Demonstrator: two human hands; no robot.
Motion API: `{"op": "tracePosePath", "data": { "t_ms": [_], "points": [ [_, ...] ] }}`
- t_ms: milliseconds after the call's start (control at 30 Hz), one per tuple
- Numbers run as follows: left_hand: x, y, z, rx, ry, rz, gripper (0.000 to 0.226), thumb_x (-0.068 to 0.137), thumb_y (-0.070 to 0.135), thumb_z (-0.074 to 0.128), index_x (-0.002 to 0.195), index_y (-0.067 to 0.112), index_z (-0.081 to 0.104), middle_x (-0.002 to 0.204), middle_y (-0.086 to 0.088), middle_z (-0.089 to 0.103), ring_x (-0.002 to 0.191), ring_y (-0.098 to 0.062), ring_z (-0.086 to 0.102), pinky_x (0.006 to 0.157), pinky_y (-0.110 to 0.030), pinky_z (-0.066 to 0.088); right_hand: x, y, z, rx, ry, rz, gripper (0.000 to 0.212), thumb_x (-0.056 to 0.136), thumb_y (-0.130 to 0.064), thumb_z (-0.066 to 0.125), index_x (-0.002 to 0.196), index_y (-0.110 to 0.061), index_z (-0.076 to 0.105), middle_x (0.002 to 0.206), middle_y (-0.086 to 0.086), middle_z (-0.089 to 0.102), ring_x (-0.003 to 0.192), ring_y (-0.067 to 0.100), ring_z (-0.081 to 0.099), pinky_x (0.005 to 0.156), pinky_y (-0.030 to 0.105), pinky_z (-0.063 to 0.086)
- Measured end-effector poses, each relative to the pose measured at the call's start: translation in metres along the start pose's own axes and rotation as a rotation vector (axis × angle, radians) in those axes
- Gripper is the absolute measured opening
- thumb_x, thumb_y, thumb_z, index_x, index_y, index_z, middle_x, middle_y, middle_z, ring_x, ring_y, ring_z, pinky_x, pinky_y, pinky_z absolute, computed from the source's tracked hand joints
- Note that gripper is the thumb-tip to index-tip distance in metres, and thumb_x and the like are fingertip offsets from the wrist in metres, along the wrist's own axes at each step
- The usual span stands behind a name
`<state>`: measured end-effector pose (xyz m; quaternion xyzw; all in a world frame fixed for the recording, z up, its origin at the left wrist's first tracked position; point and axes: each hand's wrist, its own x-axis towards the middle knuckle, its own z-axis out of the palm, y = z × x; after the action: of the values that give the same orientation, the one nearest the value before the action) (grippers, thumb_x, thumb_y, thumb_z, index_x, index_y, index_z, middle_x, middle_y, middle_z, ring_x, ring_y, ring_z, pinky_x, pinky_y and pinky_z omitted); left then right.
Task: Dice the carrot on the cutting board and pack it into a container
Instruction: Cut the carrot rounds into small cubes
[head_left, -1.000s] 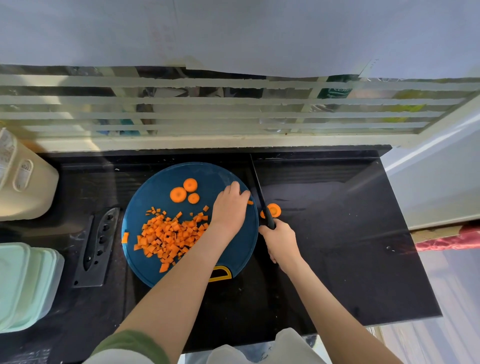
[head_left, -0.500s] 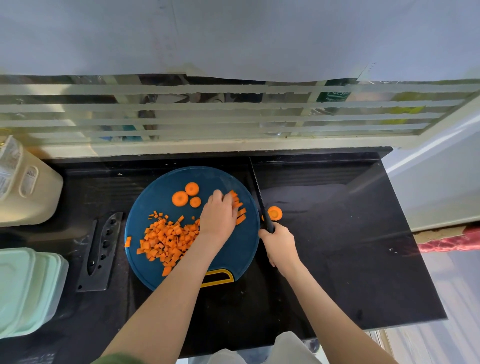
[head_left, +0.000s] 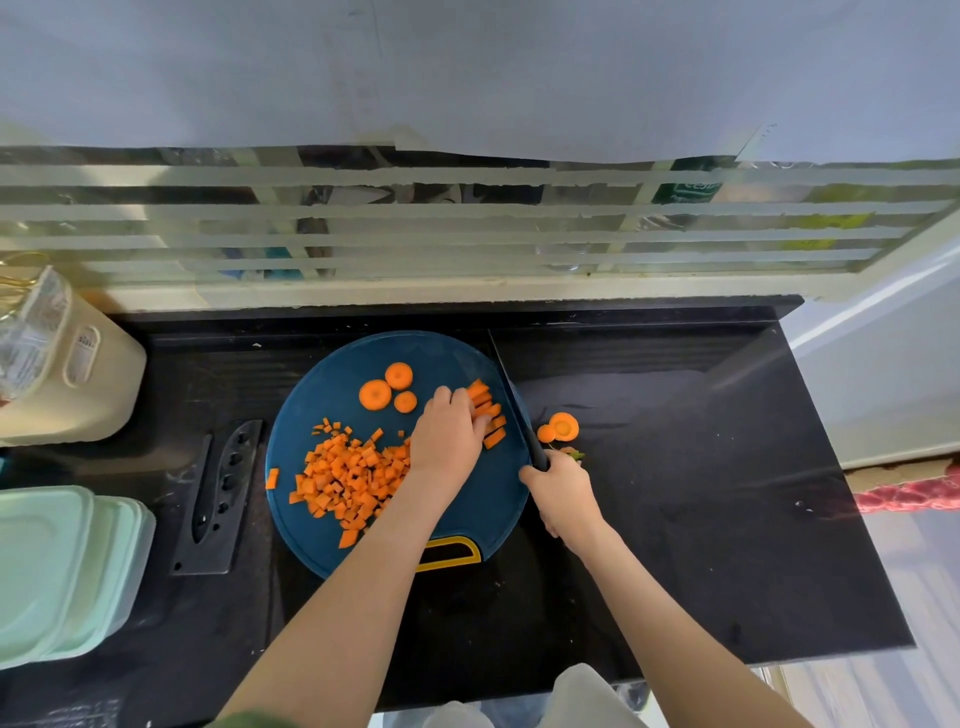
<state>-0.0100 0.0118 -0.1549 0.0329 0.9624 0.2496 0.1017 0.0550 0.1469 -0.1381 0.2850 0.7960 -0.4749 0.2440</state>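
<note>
A round blue cutting board (head_left: 332, 395) lies on the black counter. A heap of diced carrot (head_left: 349, 477) covers its left half, and three carrot rounds (head_left: 387, 388) sit near its far edge. My left hand (head_left: 448, 432) rests palm down on the board, fingers touching a row of carrot strips (head_left: 488, 410) at the right rim. My right hand (head_left: 562, 493) grips the black handle of a knife (head_left: 511, 396), whose blade points away along the board's right edge. Carrot end pieces (head_left: 560, 427) lie on the counter beside the knife.
Pale green containers with lids (head_left: 57, 571) are stacked at the left edge. A black knife sheath (head_left: 221, 496) lies left of the board. A cream canister (head_left: 67, 374) stands at the back left. A slatted window rail (head_left: 467, 228) runs behind the counter.
My left hand has slid left and back from the board's right rim, uncovering the cut carrot strips. My right hand and the knife have stayed almost in place.
</note>
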Motion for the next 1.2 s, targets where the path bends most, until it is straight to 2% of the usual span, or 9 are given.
{"op": "tracePosePath", "data": {
  "t_ms": [167, 300, 400, 533, 600, 700, 1000, 1200],
  "points": [
    [-0.001, -0.005, -0.004, -0.052, 0.007, -0.015, 0.025, 0.095, 0.033, 0.053, 0.097, 0.008, 0.055, 0.103, -0.008, 0.049, 0.097, -0.025, 0.052, 0.074, -0.032, 0.041, -0.003, -0.003, 0.003, -0.034, -0.048, 0.007, 0.019, 0.093, -0.016, 0.051, 0.107, -0.004, 0.057, 0.071, 0.007, 0.048, 0.051, 0.012, 0.038, 0.048, 0.028, 0.034],
    [-0.005, -0.008, -0.006, -0.045, 0.050, 0.032, 0.027, 0.092, 0.034, 0.056, 0.104, 0.010, 0.052, 0.105, -0.006, 0.049, 0.097, -0.023, 0.052, 0.069, -0.028, 0.039, -0.005, -0.002, 0.003, -0.025, -0.039, 0.007, 0.019, 0.094, -0.017, 0.052, 0.107, -0.004, 0.058, 0.072, 0.007, 0.049, 0.050, 0.012, 0.038, 0.047, 0.027, 0.034],
    [-0.012, -0.013, -0.007, -0.003, 0.066, 0.083, 0.048, 0.083, 0.040, 0.064, 0.117, 0.010, 0.050, 0.111, -0.007, 0.049, 0.101, -0.024, 0.052, 0.077, -0.032, 0.046, -0.009, -0.002, 0.002, 0.005, -0.031, 0.001, 0.016, 0.093, -0.015, 0.052, 0.103, -0.005, 0.059, 0.070, 0.005, 0.048, 0.050, 0.012, 0.038, 0.047, 0.027, 0.034],
    [-0.019, -0.018, -0.006, 0.071, 0.094, 0.107, 0.065, 0.083, 0.043, 0.064, 0.135, 0.010, 0.043, 0.128, -0.009, 0.047, 0.117, -0.027, 0.047, 0.093, -0.038, 0.040, -0.012, -0.005, 0.001, 0.017, -0.043, -0.010, 0.010, 0.093, -0.015, 0.052, 0.096, -0.006, 0.055, 0.064, 0.004, 0.043, 0.042, 0.011, 0.035, 0.040, 0.024, 0.033],
    [-0.019, -0.016, -0.006, 0.045, 0.070, 0.134, 0.058, 0.090, 0.033, 0.059, 0.140, 0.011, 0.041, 0.136, -0.008, 0.046, 0.125, -0.027, 0.044, 0.100, -0.039, 0.037, -0.014, -0.008, 0.002, 0.002, -0.055, -0.023, 0.008, 0.093, -0.018, 0.052, 0.089, -0.010, 0.050, 0.061, 0.003, 0.040, 0.042, 0.011, 0.034, 0.042, 0.025, 0.034],
    [-0.016, -0.013, -0.005, 0.021, 0.059, 0.184, 0.045, 0.095, 0.021, 0.052, 0.138, 0.011, 0.044, 0.138, -0.008, 0.049, 0.125, -0.027, 0.046, 0.101, -0.038, 0.036, -0.016, -0.011, 0.006, -0.019, -0.048, -0.039, 0.016, 0.094, -0.021, 0.051, 0.081, -0.013, 0.047, 0.060, 0.001, 0.038, 0.045, 0.012, 0.034, 0.048, 0.029, 0.033],
    [0.000, -0.010, -0.002, 0.080, 0.055, 0.130, 0.028, 0.101, 0.016, 0.038, 0.126, 0.008, 0.049, 0.123, -0.008, 0.054, 0.112, -0.025, 0.047, 0.090, -0.031, 0.036, -0.013, -0.015, 0.007, -0.076, -0.062, -0.013, 0.019, 0.097, -0.017, 0.047, 0.079, -0.015, 0.047, 0.063, 0.001, 0.042, 0.048, 0.011, 0.039, 0.046, 0.024, 0.037],
    [0.007, -0.012, 0.000, 0.023, 0.039, 0.110, 0.023, 0.101, 0.013, 0.039, 0.119, 0.006, 0.051, 0.120, -0.010, 0.055, 0.109, -0.025, 0.049, 0.084, -0.034, 0.040, -0.009, -0.016, 0.006, -0.152, -0.096, 0.022, 0.017, 0.097, -0.013, 0.046, 0.080, -0.012, 0.048, 0.064, 0.002, 0.044, 0.050, 0.011, 0.041, 0.047, 0.023, 0.037]
  ]
}}
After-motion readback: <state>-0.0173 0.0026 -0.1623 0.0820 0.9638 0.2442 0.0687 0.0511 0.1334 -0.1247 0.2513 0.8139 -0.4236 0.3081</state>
